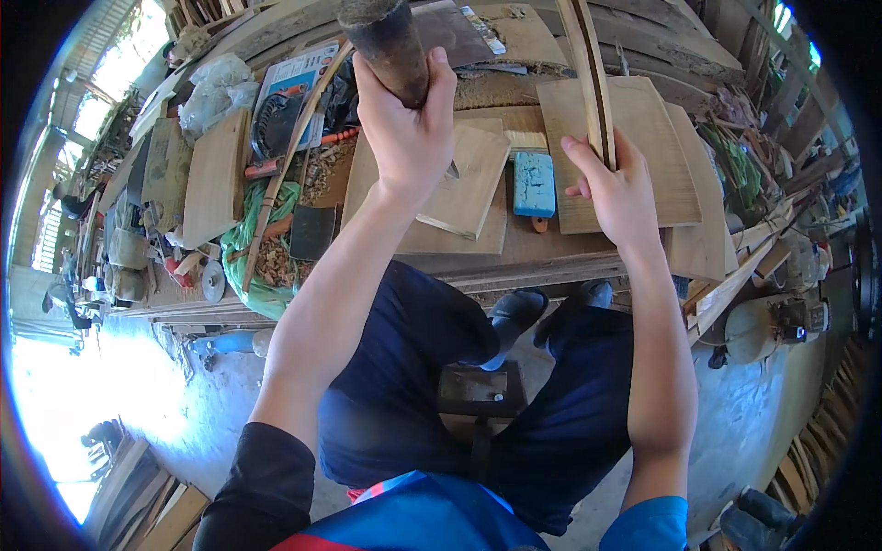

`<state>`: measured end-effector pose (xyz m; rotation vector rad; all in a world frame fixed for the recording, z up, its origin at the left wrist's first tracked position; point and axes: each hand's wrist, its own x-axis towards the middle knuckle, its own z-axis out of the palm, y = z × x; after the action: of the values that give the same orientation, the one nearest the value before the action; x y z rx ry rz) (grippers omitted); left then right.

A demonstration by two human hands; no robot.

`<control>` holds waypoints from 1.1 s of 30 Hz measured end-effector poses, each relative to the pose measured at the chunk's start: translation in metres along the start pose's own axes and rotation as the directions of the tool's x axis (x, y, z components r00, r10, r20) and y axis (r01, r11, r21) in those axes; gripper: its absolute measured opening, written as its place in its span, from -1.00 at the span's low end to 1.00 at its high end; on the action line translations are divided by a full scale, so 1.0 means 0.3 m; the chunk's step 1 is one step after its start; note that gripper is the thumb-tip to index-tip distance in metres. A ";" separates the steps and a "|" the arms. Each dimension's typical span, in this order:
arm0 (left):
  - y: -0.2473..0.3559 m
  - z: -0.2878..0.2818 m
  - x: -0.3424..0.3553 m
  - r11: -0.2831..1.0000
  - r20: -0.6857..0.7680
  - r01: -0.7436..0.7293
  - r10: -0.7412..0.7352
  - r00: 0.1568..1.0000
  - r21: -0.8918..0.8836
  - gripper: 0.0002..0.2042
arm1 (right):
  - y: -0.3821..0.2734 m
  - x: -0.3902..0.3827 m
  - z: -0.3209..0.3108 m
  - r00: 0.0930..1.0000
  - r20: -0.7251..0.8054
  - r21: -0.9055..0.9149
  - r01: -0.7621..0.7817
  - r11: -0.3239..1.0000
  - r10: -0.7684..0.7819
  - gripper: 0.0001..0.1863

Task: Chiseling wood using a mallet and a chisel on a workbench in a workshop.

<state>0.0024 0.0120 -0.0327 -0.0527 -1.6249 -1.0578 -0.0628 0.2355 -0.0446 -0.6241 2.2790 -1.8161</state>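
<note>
A blue block (534, 183) was seen on the surface (542, 248) among flat wooden boards (216, 174). A green bag (262, 241) of wood shavings and a clear plastic bag (217, 90) were noted left.

A light-blue block (534, 183) on pale tan boards (634, 138) — green bag (253, 234), navy trousers (570, 413).

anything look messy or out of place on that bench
Yes: wood shavings are heaped loose over a green bag at the bench's left end. The left hand grips a mallet; the right hand holds thin strips.
</note>
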 end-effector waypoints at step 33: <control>0.017 0.011 -0.020 0.999 0.005 -0.019 0.019 1.000 0.037 -0.76 | 0.004 -0.016 0.025 0.997 0.028 -0.117 0.075 0.990 -0.072 -0.48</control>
<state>0.0047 0.0200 -0.0341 -0.0465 -1.6448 -1.0135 -0.0559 0.2309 -0.0482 -0.7543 2.3911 -1.7044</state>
